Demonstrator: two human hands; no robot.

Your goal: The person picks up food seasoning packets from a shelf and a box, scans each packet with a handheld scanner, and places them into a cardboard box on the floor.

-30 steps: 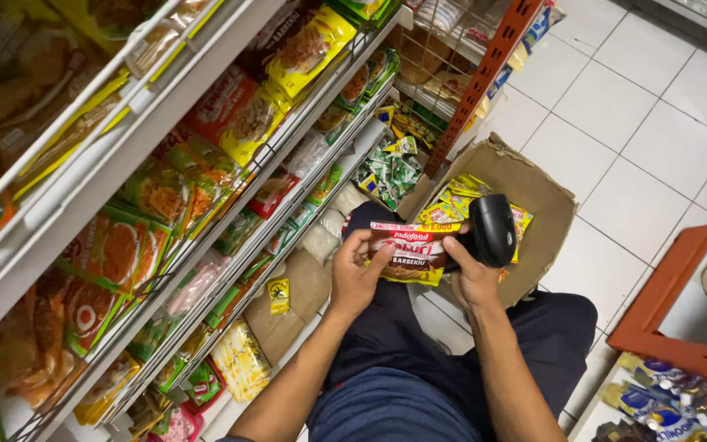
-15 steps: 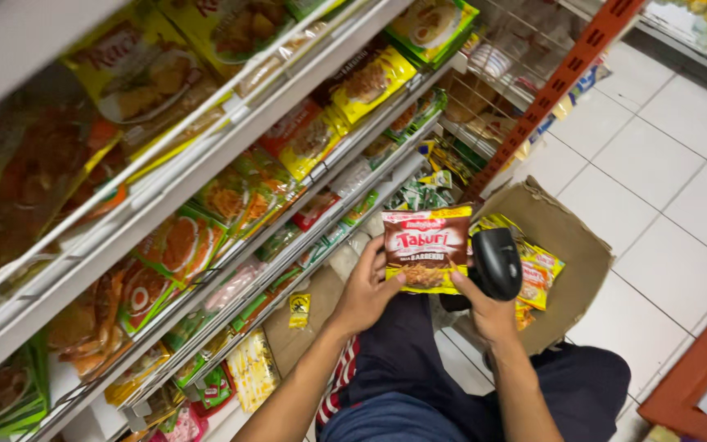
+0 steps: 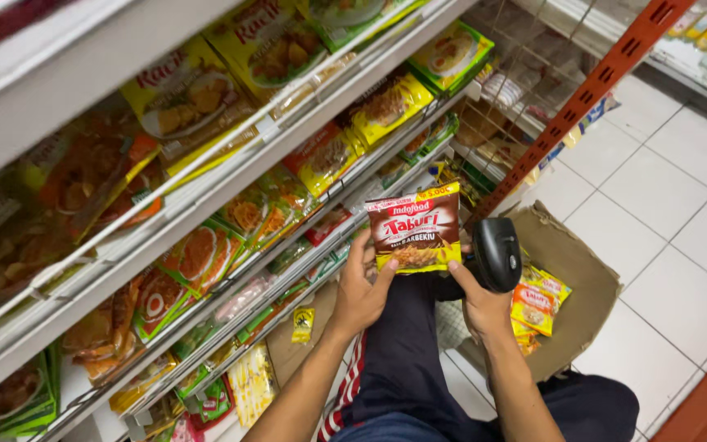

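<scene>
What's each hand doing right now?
Left hand: closed on the snack packet.
Right hand: closed on the black scanner, fingertip touching the packet.

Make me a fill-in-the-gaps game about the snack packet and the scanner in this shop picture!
1. The left hand holds up a dark red snack packet with a ____ bottom edge.
2. The right hand grips a ____ handheld scanner.
3. More packets lie in a ____ box on the floor.

Missing words: yellow; black; cardboard
</scene>
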